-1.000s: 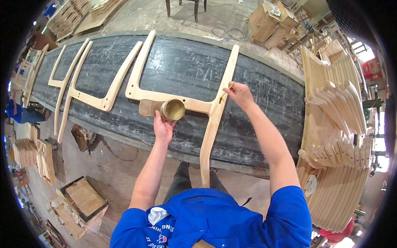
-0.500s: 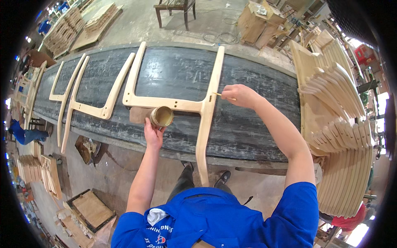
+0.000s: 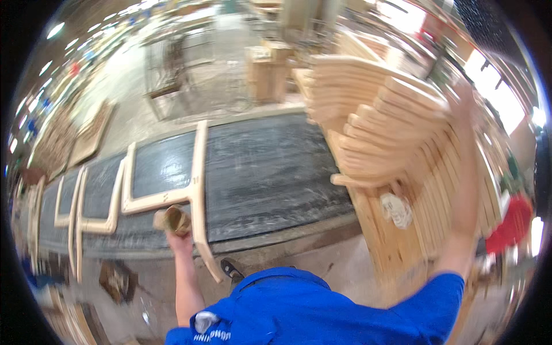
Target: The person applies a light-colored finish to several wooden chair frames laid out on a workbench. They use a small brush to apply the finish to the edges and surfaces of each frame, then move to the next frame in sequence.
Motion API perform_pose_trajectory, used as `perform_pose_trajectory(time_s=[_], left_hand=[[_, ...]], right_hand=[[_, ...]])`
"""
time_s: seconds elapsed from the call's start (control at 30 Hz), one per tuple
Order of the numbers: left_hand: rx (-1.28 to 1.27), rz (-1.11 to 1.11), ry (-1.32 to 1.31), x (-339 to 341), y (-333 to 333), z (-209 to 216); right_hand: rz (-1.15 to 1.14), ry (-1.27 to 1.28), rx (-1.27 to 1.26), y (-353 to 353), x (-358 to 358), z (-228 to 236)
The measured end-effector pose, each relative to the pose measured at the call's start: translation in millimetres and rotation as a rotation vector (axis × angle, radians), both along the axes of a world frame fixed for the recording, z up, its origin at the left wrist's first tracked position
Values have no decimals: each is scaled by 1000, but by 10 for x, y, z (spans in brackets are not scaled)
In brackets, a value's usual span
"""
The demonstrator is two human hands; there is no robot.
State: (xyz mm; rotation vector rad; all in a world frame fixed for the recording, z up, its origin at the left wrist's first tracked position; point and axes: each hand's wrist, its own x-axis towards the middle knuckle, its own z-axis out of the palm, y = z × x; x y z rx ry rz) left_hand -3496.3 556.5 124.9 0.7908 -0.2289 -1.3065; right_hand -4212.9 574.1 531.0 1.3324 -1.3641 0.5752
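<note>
My left hand (image 3: 180, 240) is closed around a small round pot (image 3: 177, 221) with a brownish inside, held up beside a pale wooden chair-frame piece (image 3: 198, 178). That piece lies on the dark-topped table (image 3: 270, 172); its long leg sticks out over the near edge. My right arm stretches far out to the right. The right hand (image 3: 463, 99) is smeared by motion at the far end of a stack of curved wooden pieces (image 3: 397, 109), so its fingers and anything in them cannot be made out.
More wooden frames (image 3: 112, 201) lie along the table to the left. A crumpled white cloth (image 3: 397, 210) rests on the wooden boards at right. Beyond the table stand a wooden box (image 3: 268, 72) and a dark chair (image 3: 164, 86). A dark bin (image 3: 118, 282) is on the floor.
The view has swung to the right. My right hand has left the frame's joint, where it held a thin stick-like tool, and reached out to the stacked pieces. My left hand still holds the pot.
</note>
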Motion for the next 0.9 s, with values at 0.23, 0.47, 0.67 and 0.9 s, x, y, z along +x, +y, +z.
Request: perform_pose_trajectory(time_s=[0.23,0.47,0.67,0.9], left_hand=[[109,216,-77,-40,562,480],[108,278,-142,-56,861,626],[162,254,-61,-300,434,461],[67,180,-9,-299,387,377]], right_hand=[[-784,-662,535,1244,-1743,-627],[-749,-644,513,1586,-1996,-631],[-654,-444,506,1915,-1341,-170],[-67,-1,543,719,817,-184]])
